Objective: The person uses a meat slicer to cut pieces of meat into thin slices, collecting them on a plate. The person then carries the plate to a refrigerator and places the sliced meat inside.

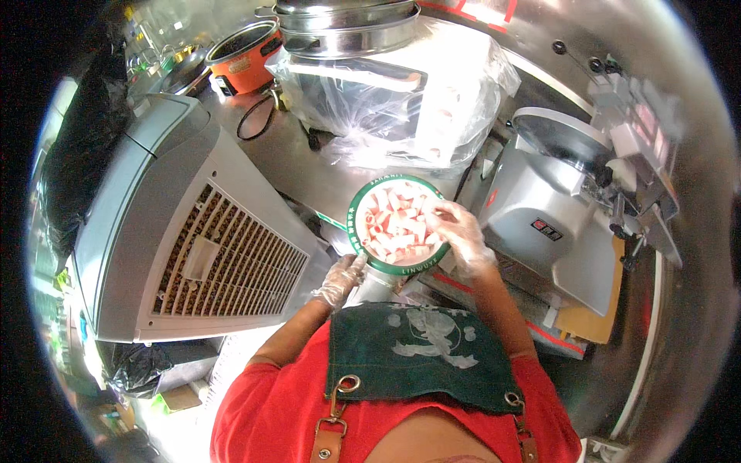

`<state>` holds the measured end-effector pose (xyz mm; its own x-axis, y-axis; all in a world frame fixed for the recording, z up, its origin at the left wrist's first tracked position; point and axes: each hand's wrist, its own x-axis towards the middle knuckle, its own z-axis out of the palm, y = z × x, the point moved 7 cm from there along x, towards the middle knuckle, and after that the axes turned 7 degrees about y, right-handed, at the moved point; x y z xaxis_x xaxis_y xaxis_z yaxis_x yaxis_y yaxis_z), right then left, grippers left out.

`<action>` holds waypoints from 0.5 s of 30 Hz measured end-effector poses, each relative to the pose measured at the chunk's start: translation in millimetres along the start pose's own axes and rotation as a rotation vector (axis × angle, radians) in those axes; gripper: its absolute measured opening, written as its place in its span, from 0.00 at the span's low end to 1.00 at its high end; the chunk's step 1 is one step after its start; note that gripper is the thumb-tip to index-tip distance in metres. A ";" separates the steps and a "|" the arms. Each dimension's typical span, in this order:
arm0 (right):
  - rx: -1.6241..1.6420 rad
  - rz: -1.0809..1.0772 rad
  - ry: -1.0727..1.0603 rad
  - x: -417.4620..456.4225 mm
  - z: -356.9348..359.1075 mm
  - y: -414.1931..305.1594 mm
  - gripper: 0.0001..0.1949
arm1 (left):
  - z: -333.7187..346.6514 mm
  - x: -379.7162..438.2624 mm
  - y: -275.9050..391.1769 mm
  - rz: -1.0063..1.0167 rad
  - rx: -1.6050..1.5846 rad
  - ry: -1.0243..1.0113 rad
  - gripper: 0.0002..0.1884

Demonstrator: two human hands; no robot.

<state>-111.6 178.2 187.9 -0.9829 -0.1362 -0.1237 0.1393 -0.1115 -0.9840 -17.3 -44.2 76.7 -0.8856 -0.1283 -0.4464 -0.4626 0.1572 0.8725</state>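
Observation:
A round bowl or plate with a green rim (399, 269) lies before me, filled with rolled pink-and-white slices (399, 220) that look like thin meat rolls. My left hand (344, 278), in a clear plastic glove, grips the rim at its lower left. My right hand (460, 234), gloved the same way, is at the right side of the bowl, its fingers bent over the rim and the rolls there. Whether it pinches a roll cannot be told. Below the bowl is my dark green apron (417, 353).
Left stands a large grey appliance with a grille (231, 254). Behind are an orange cooker (243, 58), stacked steel steamer pans (347, 29) and a plastic-wrapped appliance (393, 104). A grey slicing machine (538, 202) stands right, near a yellow board (590, 307).

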 end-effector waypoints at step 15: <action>-0.101 -0.073 -0.119 -36.7 -34.0 -0.6 0.16 | -8.0 13.6 -32.7 0.010 -0.104 0.013 0.26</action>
<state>-79.7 216.8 188.6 -0.9680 -0.2474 -0.0410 0.0491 -0.0268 -0.9984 -13.9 -58.9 43.7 -0.8891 -0.1404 -0.4356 -0.4464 0.0563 0.8931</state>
